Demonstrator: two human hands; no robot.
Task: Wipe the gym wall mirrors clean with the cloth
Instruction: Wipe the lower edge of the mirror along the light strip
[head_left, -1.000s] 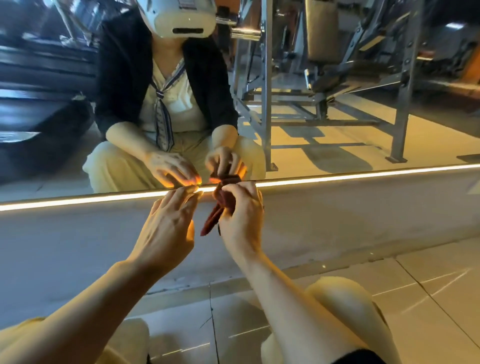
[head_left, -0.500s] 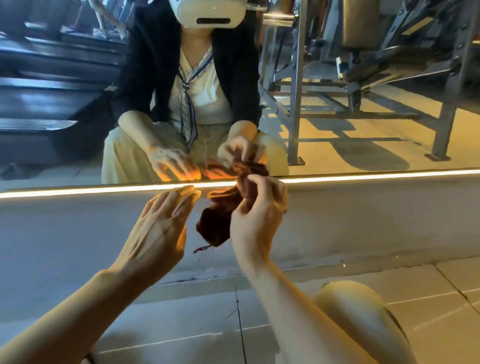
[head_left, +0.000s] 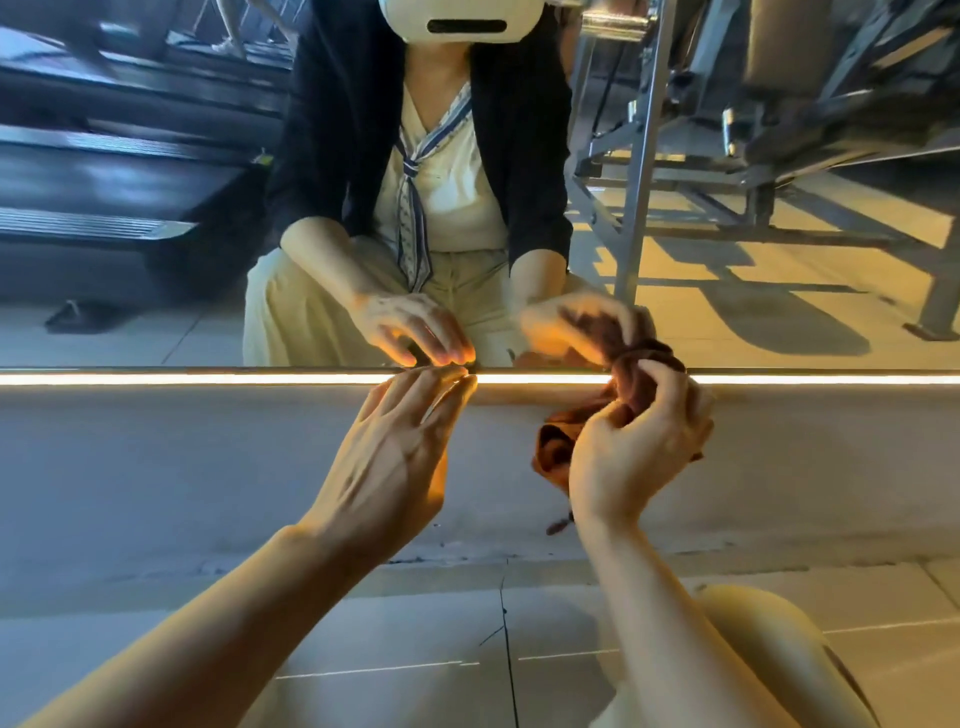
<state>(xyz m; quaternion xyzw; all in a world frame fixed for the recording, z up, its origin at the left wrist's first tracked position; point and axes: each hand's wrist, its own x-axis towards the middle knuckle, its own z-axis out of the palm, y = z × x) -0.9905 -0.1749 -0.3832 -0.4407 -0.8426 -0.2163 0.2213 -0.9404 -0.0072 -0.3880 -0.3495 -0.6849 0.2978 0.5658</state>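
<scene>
Most of the cloth (head_left: 553, 452) hidden behind the right hand (head_left: 631, 457), reflected headset (head_left: 460, 21) cut by the top edge, both forearms cut at the bottom, reflected gym machines (head_left: 779, 104) blurred

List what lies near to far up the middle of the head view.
Tiled floor → grey wall base → left hand and right hand gripping the cloth → light strip → mirror.

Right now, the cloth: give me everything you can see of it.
The cloth is dark reddish-brown, looks like soft fabric, and is bunched and twisted rather than spread flat. The right hand grips it, fingers curled round its upper part, at the level of the lit strip under the mirror. A crumpled fold sticks out left of the hand and a thin end dangles below. The left hand is apart from it.
</scene>
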